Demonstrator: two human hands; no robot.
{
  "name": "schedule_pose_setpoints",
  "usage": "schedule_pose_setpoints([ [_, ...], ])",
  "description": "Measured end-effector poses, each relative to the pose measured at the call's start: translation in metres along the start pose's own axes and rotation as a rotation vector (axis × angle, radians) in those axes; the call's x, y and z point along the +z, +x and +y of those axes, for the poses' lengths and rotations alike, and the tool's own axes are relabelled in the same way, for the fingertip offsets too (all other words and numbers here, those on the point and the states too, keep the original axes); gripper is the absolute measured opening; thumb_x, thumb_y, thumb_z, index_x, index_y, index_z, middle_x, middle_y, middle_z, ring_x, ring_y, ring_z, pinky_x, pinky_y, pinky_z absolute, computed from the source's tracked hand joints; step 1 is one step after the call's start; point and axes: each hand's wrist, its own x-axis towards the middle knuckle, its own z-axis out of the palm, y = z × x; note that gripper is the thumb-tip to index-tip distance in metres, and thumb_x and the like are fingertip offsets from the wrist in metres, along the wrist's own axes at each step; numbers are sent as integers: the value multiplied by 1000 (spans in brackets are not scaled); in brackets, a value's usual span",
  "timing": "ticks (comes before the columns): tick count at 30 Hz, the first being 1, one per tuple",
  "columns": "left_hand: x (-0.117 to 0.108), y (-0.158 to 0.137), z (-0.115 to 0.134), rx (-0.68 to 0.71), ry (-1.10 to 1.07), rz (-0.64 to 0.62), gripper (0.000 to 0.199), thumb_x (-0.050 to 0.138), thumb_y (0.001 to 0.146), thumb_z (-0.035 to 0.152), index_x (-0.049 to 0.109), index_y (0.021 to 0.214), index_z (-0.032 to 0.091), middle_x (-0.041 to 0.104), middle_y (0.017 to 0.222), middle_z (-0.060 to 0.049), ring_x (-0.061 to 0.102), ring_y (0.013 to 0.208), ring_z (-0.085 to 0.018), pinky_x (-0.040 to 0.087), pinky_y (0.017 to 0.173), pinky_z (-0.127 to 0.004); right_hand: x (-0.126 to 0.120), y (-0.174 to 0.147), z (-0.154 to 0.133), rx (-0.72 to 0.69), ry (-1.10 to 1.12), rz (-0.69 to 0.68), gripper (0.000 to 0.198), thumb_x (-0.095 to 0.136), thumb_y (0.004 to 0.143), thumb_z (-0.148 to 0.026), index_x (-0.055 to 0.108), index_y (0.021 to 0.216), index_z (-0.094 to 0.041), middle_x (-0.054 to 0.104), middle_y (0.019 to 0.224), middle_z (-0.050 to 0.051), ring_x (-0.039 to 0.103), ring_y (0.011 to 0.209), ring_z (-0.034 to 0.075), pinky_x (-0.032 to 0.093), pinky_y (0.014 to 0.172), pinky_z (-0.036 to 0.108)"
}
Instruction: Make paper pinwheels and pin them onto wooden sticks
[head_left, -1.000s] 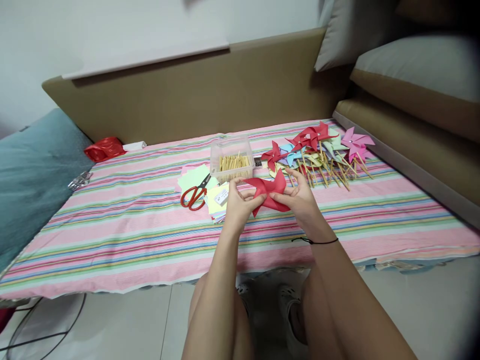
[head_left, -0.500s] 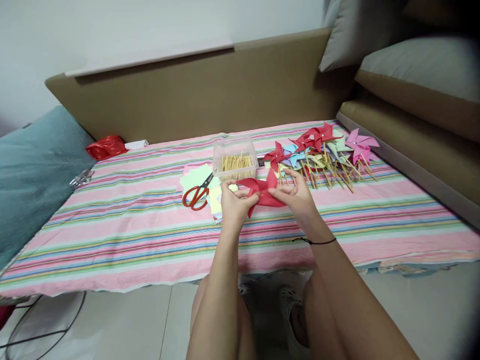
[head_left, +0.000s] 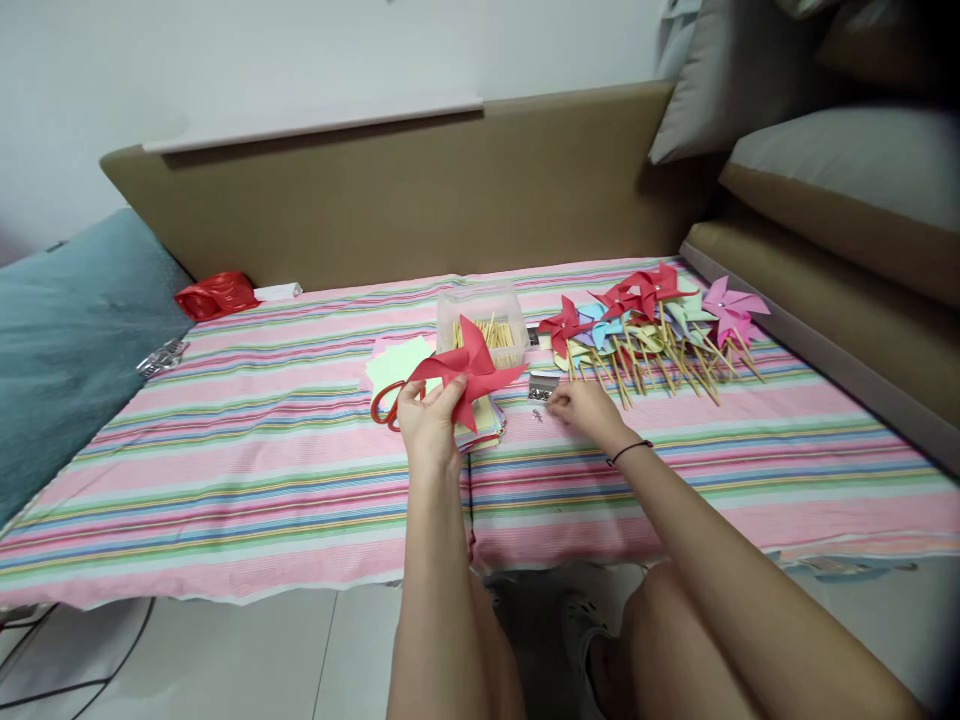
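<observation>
My left hand [head_left: 433,415] pinches a red paper pinwheel head [head_left: 471,370] between thumb and fingers, its pointed blades spread. To the right, my right hand [head_left: 589,410] is down at the cloth, fingertips pressed together; whatever they hold is too small to make out. Just beside those fingertips lie a small packet of metal pieces [head_left: 541,388] and a few loose metal bits [head_left: 537,415]. Behind the pinwheel head stands a clear plastic box [head_left: 484,297] with thin wooden sticks [head_left: 504,335]. Red-handled scissors [head_left: 385,405] are partly hidden by my left hand.
Several finished pinwheels on sticks [head_left: 652,320] lie in a heap at the right. Coloured paper sheets [head_left: 396,365] rest left of the box. A red plastic bag [head_left: 216,295] is at the far left. Striped cloth [head_left: 262,470] covers the surface; cushions [head_left: 847,170] stand at the right.
My right hand has let go of the red paper and moved right, down to the small packet. The left hand has shifted left with the paper, whose blades now show spread open.
</observation>
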Motion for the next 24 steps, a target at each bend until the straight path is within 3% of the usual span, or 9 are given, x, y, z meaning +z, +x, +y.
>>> schedule_pose_setpoints([
  [8, 4, -5, 0, -51, 4, -41, 58, 81, 47, 13, 43, 90, 18, 69, 66, -1, 65, 55, -13, 52, 59, -25, 26, -1, -2, 21, -258, -83, 25, 54, 81, -21, 77, 90, -25, 76, 91, 7, 67, 86, 24, 42, 65, 28],
  [16, 5, -7, -1, -63, 15, -48, 56, 80, 50, 13, 45, 94, 17, 66, 63, 1, 65, 55, -14, 52, 59, -25, 25, -1, -7, 4, -384, -88, 20, 56, 82, -23, 75, 87, -25, 75, 87, 5, 67, 82, 21, 39, 61, 25],
  [24, 6, -8, -4, -76, 5, -68, 61, 80, 48, 14, 40, 93, 19, 65, 63, 3, 66, 57, -15, 52, 58, -25, 28, -2, -14, -1, -441, -67, 23, 52, 82, -19, 74, 79, -20, 74, 80, 10, 67, 77, 22, 38, 60, 27],
])
